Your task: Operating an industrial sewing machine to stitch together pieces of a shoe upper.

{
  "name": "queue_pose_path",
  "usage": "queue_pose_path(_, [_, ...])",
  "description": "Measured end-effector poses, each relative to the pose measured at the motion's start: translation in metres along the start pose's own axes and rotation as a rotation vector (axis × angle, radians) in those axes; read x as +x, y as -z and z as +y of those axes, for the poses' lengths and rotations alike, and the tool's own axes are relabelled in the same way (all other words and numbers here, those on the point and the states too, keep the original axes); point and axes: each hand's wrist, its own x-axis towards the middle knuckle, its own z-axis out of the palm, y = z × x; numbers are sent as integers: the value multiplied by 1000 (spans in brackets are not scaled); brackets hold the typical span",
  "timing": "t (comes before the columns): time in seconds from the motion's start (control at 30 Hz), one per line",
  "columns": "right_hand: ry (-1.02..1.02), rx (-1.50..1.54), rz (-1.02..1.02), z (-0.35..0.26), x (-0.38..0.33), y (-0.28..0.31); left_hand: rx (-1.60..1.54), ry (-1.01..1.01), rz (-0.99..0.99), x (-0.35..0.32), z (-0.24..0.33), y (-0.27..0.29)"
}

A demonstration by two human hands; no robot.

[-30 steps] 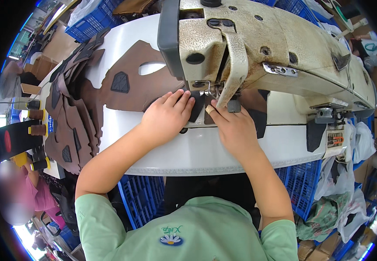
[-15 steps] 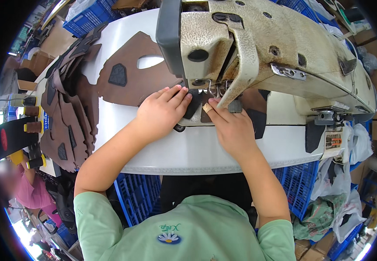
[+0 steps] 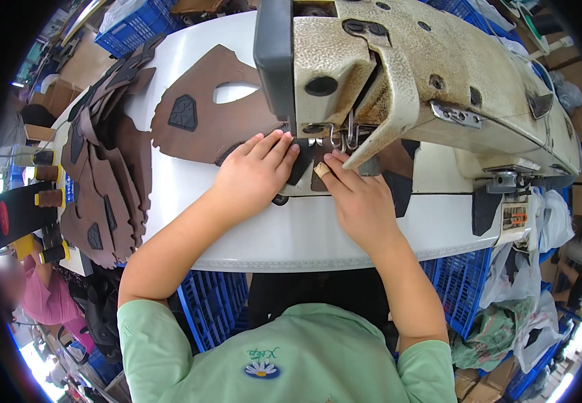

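Note:
Under the head of a sewing machine point(image 3: 398, 64) lies a brown leather-like cut piece point(image 3: 217, 131) with an oval hole and a black patch point(image 3: 183, 113). My left hand point(image 3: 254, 171) is flat on it left of the needle area, fingers stretched toward the machine, beside a black section point(image 3: 301, 163). My right hand point(image 3: 361, 198) lies just in front of the presser foot, fingers extended and pressing the material down; a tan bandage point(image 3: 322, 170) wraps one finger. Partly behind the machine arm, more brown and black material point(image 3: 396, 185) shows right of this hand. The needle point itself is hidden.
A pile of similar brown pieces point(image 3: 106, 195) hangs over the white table's point(image 3: 250, 245) left side. Thread spools point(image 3: 49, 198) stand at the far left. Blue crates point(image 3: 213, 302) sit below the table edge, with plastic bags point(image 3: 506, 295) at right. Another person point(image 3: 49, 292) sits at left.
The view has shifted slightly, so the machine appears a little farther right. Both hands stay nearly in place on the material, the left one a touch nearer the front.

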Motion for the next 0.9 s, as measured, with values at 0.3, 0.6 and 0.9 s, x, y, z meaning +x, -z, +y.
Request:
queue_pose_path(0.3, [-20,-22,19,-4,6,2,41,34,82,2,3,-9])
queue_pose_path(0.6, [-44,-16,81,5,14,0,76,68,-20,16,5,-6])
queue_pose_path(0.9, [-59,4,115,12,15,3,-155,4,55,7,-10,8])
